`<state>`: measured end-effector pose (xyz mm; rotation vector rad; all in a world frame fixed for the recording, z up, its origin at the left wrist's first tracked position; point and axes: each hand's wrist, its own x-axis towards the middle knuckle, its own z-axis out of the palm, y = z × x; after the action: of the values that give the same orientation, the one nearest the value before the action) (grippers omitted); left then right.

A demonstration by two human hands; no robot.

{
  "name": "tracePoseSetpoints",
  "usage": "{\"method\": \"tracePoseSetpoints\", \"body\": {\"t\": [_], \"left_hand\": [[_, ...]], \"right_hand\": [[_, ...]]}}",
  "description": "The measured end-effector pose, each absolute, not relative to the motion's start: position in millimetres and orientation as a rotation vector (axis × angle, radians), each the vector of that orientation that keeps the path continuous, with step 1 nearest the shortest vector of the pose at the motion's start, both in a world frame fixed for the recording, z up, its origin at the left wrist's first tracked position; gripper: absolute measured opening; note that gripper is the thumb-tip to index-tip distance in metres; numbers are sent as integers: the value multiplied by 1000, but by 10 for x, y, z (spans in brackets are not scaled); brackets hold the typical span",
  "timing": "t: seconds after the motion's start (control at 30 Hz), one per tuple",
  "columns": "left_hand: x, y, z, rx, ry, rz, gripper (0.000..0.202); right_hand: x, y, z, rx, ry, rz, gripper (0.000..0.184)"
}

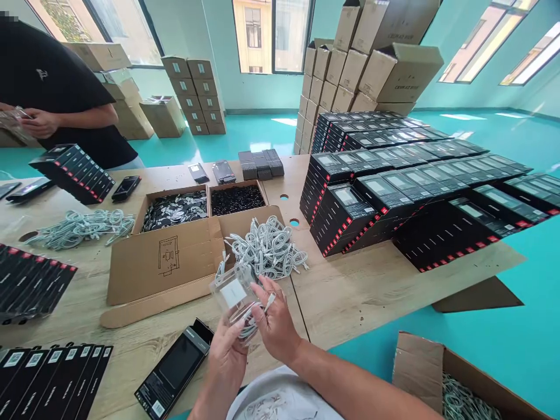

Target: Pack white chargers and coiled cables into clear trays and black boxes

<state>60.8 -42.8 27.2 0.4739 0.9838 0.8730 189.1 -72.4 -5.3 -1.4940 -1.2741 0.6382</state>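
My left hand [228,351] is closed around the lower end of a clear plastic tray [216,284], held tilted above the table. A white flat block [234,293] sits in the tray's upper part. At its lower end lies a coiled white cable [248,328]. My right hand [279,328] grips this cable, thumb against the coil, a plug end sticking up beside the fingers. Just beyond the hands is a heap of white coiled cables [269,248]. A black box [177,370] with an open end flap lies on the table, left of my left hand.
Stacked black boxes [371,204] fill the table's right side. A cardboard box [166,265] holds small dark parts in two compartments. More cables [85,227] and black boxes [50,379] lie left. A carton of cables [466,399] stands lower right. Another person [65,87] stands across the table.
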Motion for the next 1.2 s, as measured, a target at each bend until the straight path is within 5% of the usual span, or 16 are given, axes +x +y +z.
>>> {"method": "tracePoseSetpoints", "body": {"t": [0.27,0.37,0.57,0.8,1.0,1.2], "left_hand": [[407,-391,290,583,964,863,58],[459,-373,340,608,949,860,55],[556,-303,267,615,1124,930,54],[564,-313,119,636,1172,995,52],[579,-252,107,640,1220,955,47],[423,-162,317,527,1039,685,60]], "right_hand": [[2211,-682,41,-1035,-824,1559,74],[2198,-634,48,-1076,-838,1542,80],[2015,-563,-93,-1308,-964,1201,60],[2092,-505,-164,-1141,-806,1547,67],[1937,-515,-255,-1364,-986,1136,46],[2009,-515,-160,-1265,-830,1529,63]]}}
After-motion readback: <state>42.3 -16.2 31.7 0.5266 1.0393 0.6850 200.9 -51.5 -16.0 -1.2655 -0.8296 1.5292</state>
